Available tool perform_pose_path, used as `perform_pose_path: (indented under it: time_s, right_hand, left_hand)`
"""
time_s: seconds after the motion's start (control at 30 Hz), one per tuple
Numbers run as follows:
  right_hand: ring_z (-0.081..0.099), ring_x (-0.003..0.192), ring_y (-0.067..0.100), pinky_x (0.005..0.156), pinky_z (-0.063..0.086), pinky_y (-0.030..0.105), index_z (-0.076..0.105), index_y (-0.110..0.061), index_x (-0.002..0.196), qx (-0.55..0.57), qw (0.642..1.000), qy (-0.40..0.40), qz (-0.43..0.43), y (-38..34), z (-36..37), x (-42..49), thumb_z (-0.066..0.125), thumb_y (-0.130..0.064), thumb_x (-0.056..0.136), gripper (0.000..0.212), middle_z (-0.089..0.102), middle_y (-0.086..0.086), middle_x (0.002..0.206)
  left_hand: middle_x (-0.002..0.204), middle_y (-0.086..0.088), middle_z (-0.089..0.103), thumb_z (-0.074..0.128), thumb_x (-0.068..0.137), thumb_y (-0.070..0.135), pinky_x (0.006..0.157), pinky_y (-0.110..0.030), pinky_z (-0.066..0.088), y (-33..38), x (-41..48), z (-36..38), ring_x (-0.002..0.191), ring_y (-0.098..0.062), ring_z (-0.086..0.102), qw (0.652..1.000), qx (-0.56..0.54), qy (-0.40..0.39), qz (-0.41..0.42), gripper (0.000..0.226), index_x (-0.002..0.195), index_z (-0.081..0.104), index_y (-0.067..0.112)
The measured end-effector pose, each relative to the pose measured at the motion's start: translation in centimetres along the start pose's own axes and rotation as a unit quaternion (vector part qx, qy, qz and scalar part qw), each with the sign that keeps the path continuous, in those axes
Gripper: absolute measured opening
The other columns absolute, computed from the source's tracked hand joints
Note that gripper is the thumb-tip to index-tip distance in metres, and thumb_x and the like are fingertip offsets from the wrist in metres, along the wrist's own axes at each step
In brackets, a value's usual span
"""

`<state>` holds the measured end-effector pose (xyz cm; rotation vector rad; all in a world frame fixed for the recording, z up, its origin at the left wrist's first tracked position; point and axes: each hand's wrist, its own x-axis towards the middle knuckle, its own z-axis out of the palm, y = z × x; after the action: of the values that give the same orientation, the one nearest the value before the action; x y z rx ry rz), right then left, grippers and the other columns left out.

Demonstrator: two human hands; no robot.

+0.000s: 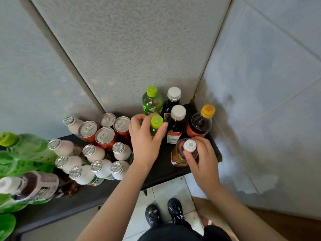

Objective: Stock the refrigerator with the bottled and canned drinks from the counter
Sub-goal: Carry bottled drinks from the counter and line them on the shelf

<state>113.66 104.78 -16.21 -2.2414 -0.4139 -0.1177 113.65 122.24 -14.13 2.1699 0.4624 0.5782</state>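
1. The left hand (145, 138) is clamped round the shoulder of a green-capped bottle (156, 122), with the fingers curled on its far left side and the thumb on its right. The bottle is upright and its base is hidden behind the hand.
2. The right hand (204, 159) grips an amber bottle (180, 153) just under its white cap, thumb on the near side. This bottle is just right of the left hand, near the counter's front edge.
3. The black counter (161, 171) lies beneath both hands.
4. Well left of the left hand, at the frame's edge, are large green bottles (27, 150), which are blurred.
5. Beyond the hands stand a second green bottle (152, 101), two dark bottles (176, 126) with white caps and, above the right hand, a yellow-capped bottle (201, 124).
6. Four red cans (105, 136) cluster just left of the left hand's fingers.
7. Small white bottles (94, 153) with foil caps crowd left of the left wrist.
8. Black shoes (164, 214) show between the forearms, on pale floor tiles (173, 190).
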Motion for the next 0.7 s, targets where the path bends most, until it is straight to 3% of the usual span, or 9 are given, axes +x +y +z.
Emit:
perform_pose_path:
  time_s: [0.13, 0.23, 0.3, 0.4, 0.47, 0.57, 0.7]
  right_hand:
    - [0.05, 0.11, 0.004, 0.097, 0.036, 0.008, 0.055, -0.009, 0.123, 0.028, 0.999, 0.014, 0.01, -0.1, 0.5, -0.8, 0.043, -0.039, 0.09, 0.045, 0.058, -0.003, 0.116]
    - [0.054, 0.109, 0.011, 0.096, 0.046, 0.025, 0.054, -0.009, 0.123, 0.037, 0.999, 0.009, 0.016, -0.1, 0.6, -0.8, 0.041, -0.038, 0.093, 0.044, 0.061, 0.001, 0.115]
    - [0.056, 0.108, 0.016, 0.094, 0.049, 0.034, 0.055, -0.008, 0.124, 0.038, 0.999, 0.004, 0.024, 0.0, 0.5, -0.9, 0.043, -0.034, 0.094, 0.041, 0.061, 0.004, 0.114]
    - [0.057, 0.102, 0.019, 0.088, 0.05, 0.04, 0.056, -0.007, 0.118, 0.047, 0.999, 0.013, 0.019, 0.0, 0.1, -1.2, 0.044, -0.03, 0.092, 0.036, 0.061, 0.005, 0.108]
    - [0.056, 0.096, 0.013, 0.084, 0.049, 0.032, 0.054, -0.017, 0.111, 0.07, 0.997, 0.023, 0.014, -0.3, -0.1, -1.7, 0.044, -0.028, 0.093, 0.024, 0.059, -0.003, 0.101]
    - [0.054, 0.09, -0.005, 0.074, 0.041, 0.005, 0.045, -0.035, 0.107, 0.108, 0.994, 0.015, 0.012, -0.9, 0.0, -2.7, 0.042, -0.035, 0.094, 0.013, 0.054, -0.018, 0.094]
    - [0.055, 0.091, -0.005, 0.072, 0.041, 0.007, 0.048, -0.032, 0.107, 0.145, 0.985, -0.09, -0.019, -2.1, 1.0, -4.0, 0.041, -0.046, 0.09, 0.023, 0.056, -0.019, 0.095]
  left_hand:
    - [0.127, 0.0, 0.05, 0.054, 0.086, 0.041, 0.1, -0.013, 0.031, -0.1, -0.9, 0.1, 0.119, -0.009, 0.045, 0.996, -0.085, -0.033, -0.004, 0.037, 0.115, 0.057, 0.018]
    - [0.124, 0.0, 0.053, 0.051, 0.085, 0.045, 0.094, -0.006, 0.032, -0.1, -1.4, -0.2, 0.114, -0.006, 0.047, 0.994, -0.083, -0.065, 0.023, 0.042, 0.116, 0.055, 0.017]
    - [0.12, 0.0, 0.056, 0.052, 0.086, 0.043, 0.092, -0.008, 0.035, 0.2, -1.9, -0.7, 0.109, -0.004, 0.049, 0.993, -0.091, -0.078, 0.018, 0.04, 0.116, 0.055, 0.016]
    - [0.106, 0.006, 0.059, 0.052, 0.086, 0.046, 0.087, -0.024, 0.046, 0.9, -3.8, -2.4, 0.099, -0.007, 0.056, 0.987, -0.137, -0.086, -0.015, 0.038, 0.115, 0.054, 0.021]
    - [0.101, 0.012, 0.06, 0.05, 0.084, 0.049, 0.083, -0.027, 0.049, 1.2, -5.7, -3.9, 0.096, -0.006, 0.058, 0.983, -0.153, -0.092, -0.029, 0.037, 0.113, 0.054, 0.026]
    - [0.099, 0.016, 0.062, 0.048, 0.084, 0.049, 0.08, -0.017, 0.047, 1.0, -8.7, -6.2, 0.094, -0.003, 0.058, 0.978, -0.191, -0.036, -0.078, 0.036, 0.108, 0.059, 0.025]
    - [0.094, 0.015, 0.065, 0.048, 0.086, 0.045, 0.075, -0.01, 0.045, -0.2, -13.1, -9.0, 0.087, 0.001, 0.06, 0.949, -0.253, 0.076, -0.171, 0.034, 0.1, 0.063, 0.017]
